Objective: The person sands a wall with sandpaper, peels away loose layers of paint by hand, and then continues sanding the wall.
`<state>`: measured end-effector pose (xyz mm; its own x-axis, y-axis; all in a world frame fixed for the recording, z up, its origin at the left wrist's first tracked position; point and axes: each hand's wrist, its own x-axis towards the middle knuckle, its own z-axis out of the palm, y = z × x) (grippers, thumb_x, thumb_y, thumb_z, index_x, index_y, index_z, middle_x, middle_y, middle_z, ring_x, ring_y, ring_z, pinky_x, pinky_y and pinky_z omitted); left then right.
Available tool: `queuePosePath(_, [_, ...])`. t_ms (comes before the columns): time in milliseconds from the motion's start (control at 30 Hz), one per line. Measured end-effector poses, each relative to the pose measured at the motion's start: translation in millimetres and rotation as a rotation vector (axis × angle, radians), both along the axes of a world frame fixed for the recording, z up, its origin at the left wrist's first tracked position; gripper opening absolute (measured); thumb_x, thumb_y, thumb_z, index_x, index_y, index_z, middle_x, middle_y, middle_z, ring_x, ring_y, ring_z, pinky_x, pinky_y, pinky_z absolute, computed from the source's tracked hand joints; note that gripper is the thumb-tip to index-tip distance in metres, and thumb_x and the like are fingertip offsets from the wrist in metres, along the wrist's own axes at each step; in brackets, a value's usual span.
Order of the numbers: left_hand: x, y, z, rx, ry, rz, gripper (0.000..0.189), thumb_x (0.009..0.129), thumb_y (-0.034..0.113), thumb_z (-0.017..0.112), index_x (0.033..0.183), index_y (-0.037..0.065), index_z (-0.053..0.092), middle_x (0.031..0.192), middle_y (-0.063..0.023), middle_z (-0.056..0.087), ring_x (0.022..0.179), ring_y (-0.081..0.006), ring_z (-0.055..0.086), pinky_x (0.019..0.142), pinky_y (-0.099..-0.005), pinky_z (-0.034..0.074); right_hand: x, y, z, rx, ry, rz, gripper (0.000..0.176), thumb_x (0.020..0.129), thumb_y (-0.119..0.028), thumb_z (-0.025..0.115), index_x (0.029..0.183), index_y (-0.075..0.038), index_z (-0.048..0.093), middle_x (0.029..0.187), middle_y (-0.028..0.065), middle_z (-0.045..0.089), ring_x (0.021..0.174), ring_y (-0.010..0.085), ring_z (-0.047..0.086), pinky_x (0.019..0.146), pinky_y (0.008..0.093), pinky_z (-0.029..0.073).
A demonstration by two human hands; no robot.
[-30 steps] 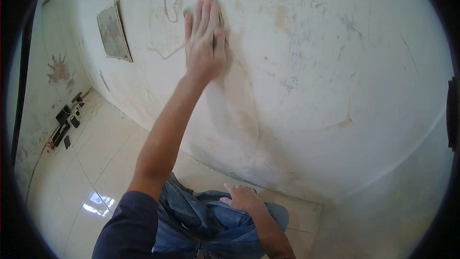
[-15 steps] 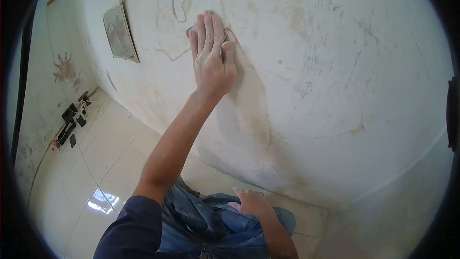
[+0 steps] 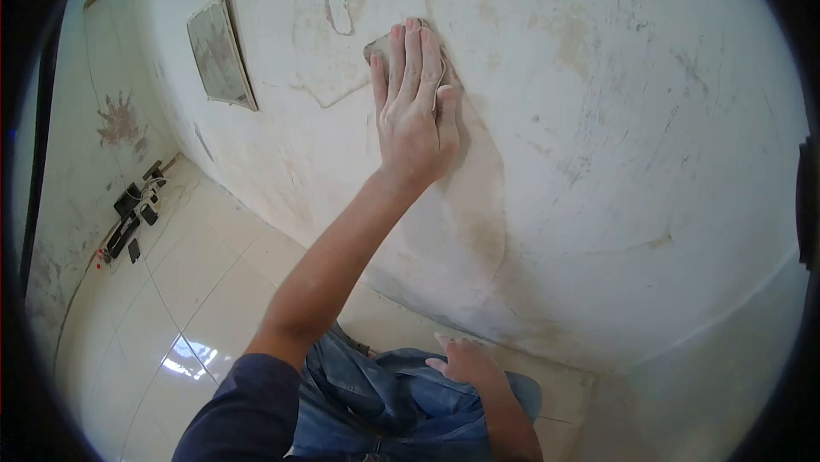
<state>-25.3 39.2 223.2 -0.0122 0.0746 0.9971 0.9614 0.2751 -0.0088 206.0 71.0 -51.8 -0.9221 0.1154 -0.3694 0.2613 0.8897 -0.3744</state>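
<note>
So the left hand (image 3: 414,125) has a flat, nearly straight-fingered grip, pinning a thin grey pad (image 3: 376,50) against the blotchy, scuffed plaster wall (image 3: 581,103). It's slid a bit lower since a second ago. Right hand's (image 3: 468,361) loosely open above crinkly blue jeans (image 3: 367,394).

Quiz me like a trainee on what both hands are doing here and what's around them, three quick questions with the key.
1. True or false: the left hand presses a grey pad against the wall.
2. Where is the right hand?
A) Flat on the wall
B) Over the jeans
C) Gripping the left forearm
3. Fill in the blank: as the picture shows it, the framed panel is to the ____ of the left hand.

Key: 1. true; 2. B; 3. left
</note>
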Motion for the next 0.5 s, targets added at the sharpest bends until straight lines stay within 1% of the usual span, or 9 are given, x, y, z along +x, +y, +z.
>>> queuePosePath(33, [2.0,1.0,-1.6,-0.011,-0.013,-0.009,0.052,0.104,0.017,0.031,0.149,-0.009,0.032,0.157,-0.0271,0.028,0.150,-0.0410,0.019,0.120,-0.0527,0.009,0.0,0.1,4.8,0.001,0.002,-0.016,0.072,0.092,-0.056,0.057,0.144,-0.009,0.044,0.121,0.0259,0.064,0.117,0.0407,0.060,0.100,0.0520,0.046])
queuePosePath(100, [4.1,5.2,9.8,0.022,-0.024,-0.021,0.052,0.104,0.017,0.032,0.149,-0.008,0.032,0.158,-0.0259,0.029,0.150,-0.0412,0.019,0.120,-0.0529,0.009,2.4,0.4,7.5,0.000,0.003,0.009,0.072,0.092,-0.057,0.058,0.144,-0.008,0.044,0.120,0.0262,0.064,0.116,0.0412,0.060,0.099,0.0520,0.046])
queuePosePath(167, [0.3,4.9,34.4,0.036,-0.019,-0.010,0.052,0.104,0.018,0.032,0.150,-0.007,0.033,0.158,-0.0252,0.029,0.150,-0.0411,0.019,0.120,-0.0525,0.009,2.6,-0.7,8.2,-0.004,-0.023,0.026,0.073,0.092,-0.057,0.058,0.145,-0.008,0.044,0.119,0.0264,0.064,0.115,0.0415,0.060,0.099,0.0519,0.046])
queuePosePath(267, [-6.9,5.2,85.3,0.099,-0.003,0.017,0.052,0.104,0.019,0.033,0.150,-0.006,0.032,0.158,-0.0242,0.029,0.150,-0.0410,0.019,0.120,-0.0519,0.008,-2.0,-0.3,8.7,-0.006,-0.051,0.037,0.073,0.092,-0.057,0.058,0.145,-0.008,0.044,0.119,0.0267,0.064,0.115,0.0416,0.060,0.099,0.0518,0.047])
queuePosePath(367, [-4.2,4.2,103.4,0.072,-0.103,0.073,0.056,0.106,0.024,0.031,0.147,-0.015,0.027,0.155,-0.0314,0.028,0.149,-0.0422,0.018,0.122,-0.0527,0.012,-3.2,1.3,4.1,-0.006,-0.018,0.038,0.073,0.092,-0.056,0.058,0.144,-0.007,0.045,0.119,0.0268,0.064,0.115,0.0417,0.060,0.099,0.0518,0.047])
queuePosePath(400, [-6.2,2.9,98.7,0.069,-0.058,0.051,0.055,0.106,0.023,0.031,0.148,-0.012,0.029,0.156,-0.0290,0.029,0.149,-0.0416,0.018,0.121,-0.0523,0.010,-2.8,2.3,2.5,-0.013,-0.009,0.034,0.073,0.092,-0.056,0.058,0.144,-0.007,0.045,0.119,0.0268,0.064,0.115,0.0417,0.060,0.099,0.0518,0.047])
queuePosePath(467, [-13.3,-0.3,71.3,0.066,0.027,0.007,0.052,0.105,0.020,0.033,0.150,-0.006,0.033,0.158,-0.0242,0.030,0.150,-0.0405,0.019,0.120,-0.0514,0.008,-1.7,1.8,2.8,-0.025,0.001,0.022,0.072,0.092,-0.056,0.058,0.144,-0.006,0.045,0.119,0.0268,0.064,0.115,0.0416,0.061,0.098,0.0520,0.047])
queuePosePath(500, [-12.8,-0.7,51.2,0.053,0.019,0.013,0.052,0.105,0.020,0.032,0.150,-0.006,0.033,0.158,-0.0241,0.030,0.150,-0.0403,0.019,0.120,-0.0516,0.008,-1.8,2.3,6.9,-0.030,0.004,0.013,0.072,0.092,-0.056,0.058,0.144,-0.006,0.045,0.119,0.0268,0.064,0.115,0.0416,0.060,0.098,0.0521,0.047])
